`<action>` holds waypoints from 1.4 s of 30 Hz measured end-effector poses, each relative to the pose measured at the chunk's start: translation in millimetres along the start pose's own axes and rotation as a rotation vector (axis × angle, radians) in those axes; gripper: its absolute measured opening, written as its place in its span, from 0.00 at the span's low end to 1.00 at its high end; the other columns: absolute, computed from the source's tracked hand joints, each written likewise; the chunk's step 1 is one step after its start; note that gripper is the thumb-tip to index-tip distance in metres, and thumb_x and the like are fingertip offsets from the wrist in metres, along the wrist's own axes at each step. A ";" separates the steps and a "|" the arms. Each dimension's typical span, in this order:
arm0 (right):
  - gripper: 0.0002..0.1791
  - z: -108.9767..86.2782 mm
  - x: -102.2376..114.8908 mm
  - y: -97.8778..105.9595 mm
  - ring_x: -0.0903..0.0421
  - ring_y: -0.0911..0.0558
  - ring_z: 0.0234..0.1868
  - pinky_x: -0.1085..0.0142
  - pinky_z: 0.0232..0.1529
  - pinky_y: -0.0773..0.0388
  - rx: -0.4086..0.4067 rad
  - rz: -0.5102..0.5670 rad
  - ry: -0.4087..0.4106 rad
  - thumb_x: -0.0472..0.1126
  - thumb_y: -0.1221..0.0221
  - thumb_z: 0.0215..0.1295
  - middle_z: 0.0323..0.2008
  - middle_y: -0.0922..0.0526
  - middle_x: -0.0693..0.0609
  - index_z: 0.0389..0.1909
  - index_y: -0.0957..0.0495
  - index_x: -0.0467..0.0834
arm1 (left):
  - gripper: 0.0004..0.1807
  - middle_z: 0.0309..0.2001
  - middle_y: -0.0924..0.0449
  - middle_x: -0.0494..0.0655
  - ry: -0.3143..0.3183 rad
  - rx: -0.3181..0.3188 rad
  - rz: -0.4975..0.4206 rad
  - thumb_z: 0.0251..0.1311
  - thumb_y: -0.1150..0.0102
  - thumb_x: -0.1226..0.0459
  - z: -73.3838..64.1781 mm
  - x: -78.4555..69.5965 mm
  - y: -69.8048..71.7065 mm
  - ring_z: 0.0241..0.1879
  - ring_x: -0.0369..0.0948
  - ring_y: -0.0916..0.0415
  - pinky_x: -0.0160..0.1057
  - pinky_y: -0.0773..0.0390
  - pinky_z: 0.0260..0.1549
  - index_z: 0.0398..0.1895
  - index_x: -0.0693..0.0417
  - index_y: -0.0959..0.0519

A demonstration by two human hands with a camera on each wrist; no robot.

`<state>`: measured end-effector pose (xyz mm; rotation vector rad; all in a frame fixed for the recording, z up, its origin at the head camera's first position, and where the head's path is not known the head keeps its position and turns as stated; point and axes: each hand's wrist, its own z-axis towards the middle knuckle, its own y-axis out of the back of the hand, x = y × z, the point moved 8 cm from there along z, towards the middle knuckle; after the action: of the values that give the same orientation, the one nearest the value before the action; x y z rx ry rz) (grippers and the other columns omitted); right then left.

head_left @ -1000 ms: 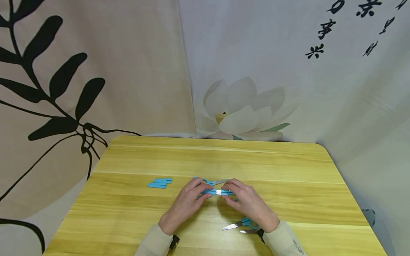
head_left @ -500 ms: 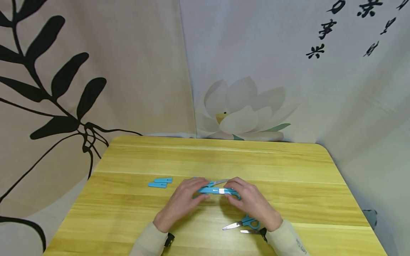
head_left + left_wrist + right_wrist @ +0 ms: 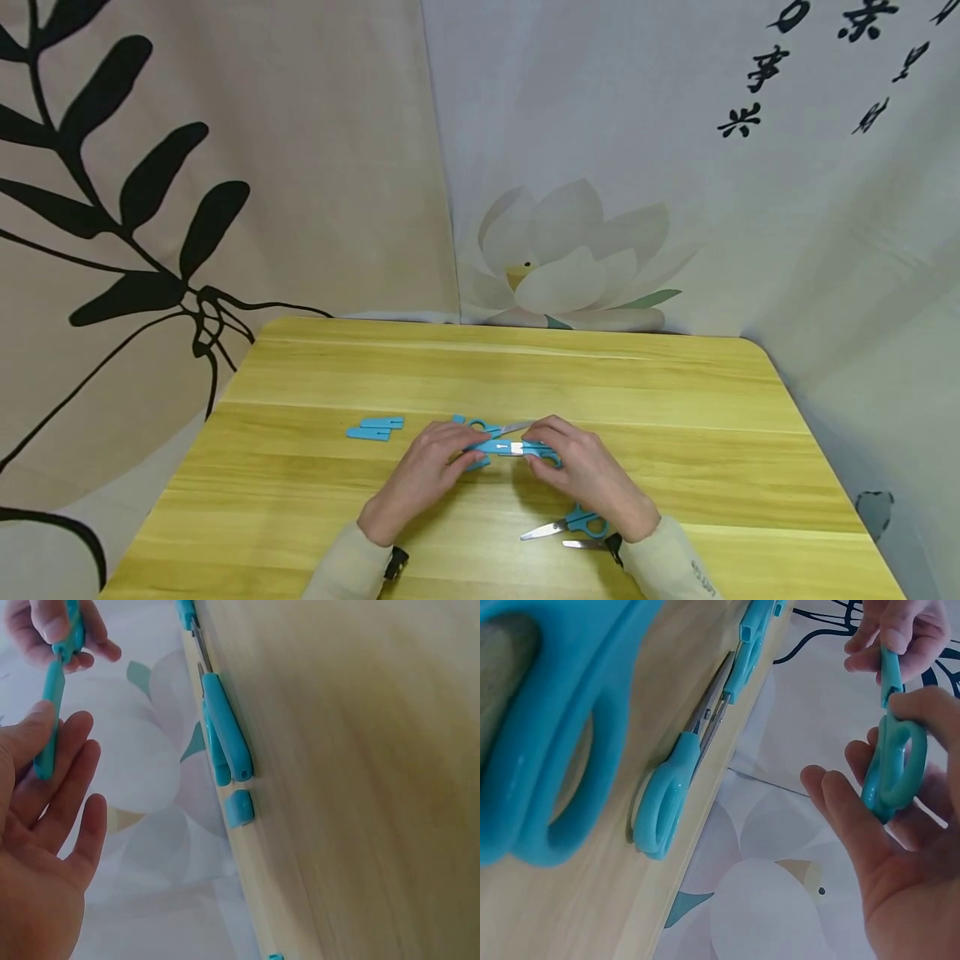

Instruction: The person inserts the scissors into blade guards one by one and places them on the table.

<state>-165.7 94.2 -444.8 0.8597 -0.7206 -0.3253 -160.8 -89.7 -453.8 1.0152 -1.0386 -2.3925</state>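
Observation:
Over the middle of the table, both hands hold a pair of scissors lying crosswise, a blue blade cover (image 3: 495, 447) on its blades. My left hand (image 3: 431, 462) pinches the left end of this cover between thumb and fingers. At the other end, my right hand (image 3: 585, 471) grips the blue scissor handles (image 3: 896, 761). A short pale stretch shows between cover and handles. Just behind lies a second pair of scissors (image 3: 495, 430), its blade bare. In the left wrist view, the cover (image 3: 51, 720) lies between thumb and fingers, the other fingers spread.
Two blue covers (image 3: 375, 429) lie to the left on the wooden table (image 3: 637, 392). Blue pieces show behind (image 3: 458, 419) and beneath (image 3: 478, 463) the left hand. Scissors (image 3: 581, 521) lie near the right forearm, another blade (image 3: 583, 543) partly hidden by the wrist strap.
My left hand has shifted left along the cover, toward its end, so more of the cover shows. The right hand has moved slightly right with the handles.

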 end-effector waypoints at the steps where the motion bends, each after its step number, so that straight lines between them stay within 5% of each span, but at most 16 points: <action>1: 0.13 0.5 0.4 0.4 0.59 0.15 0.41 0.67 0.39 0.15 -0.001 -0.002 0.001 0.36 0.27 0.62 0.49 0.16 0.53 0.46 0.16 0.43 | 0.15 0.49 0.11 0.44 -0.002 -0.002 -0.002 0.61 0.27 0.66 -0.1 -0.2 0.2 0.52 0.44 0.16 0.50 0.19 0.57 0.52 0.55 0.13; 42: 0.13 7.9 7.6 -1.3 0.60 0.15 0.40 0.68 0.38 0.15 -0.011 -0.022 0.026 0.37 0.26 0.61 0.46 0.16 0.54 0.45 0.16 0.43 | 0.14 0.47 0.11 0.43 -0.008 -0.031 -0.015 0.60 0.27 0.66 1.0 -0.6 3.1 0.48 0.42 0.15 0.51 0.19 0.55 0.50 0.56 0.12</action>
<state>-165.7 84.9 -439.0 0.8603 -0.6853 -0.3370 -161.1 -90.9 -450.8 1.0074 -0.9971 -2.4192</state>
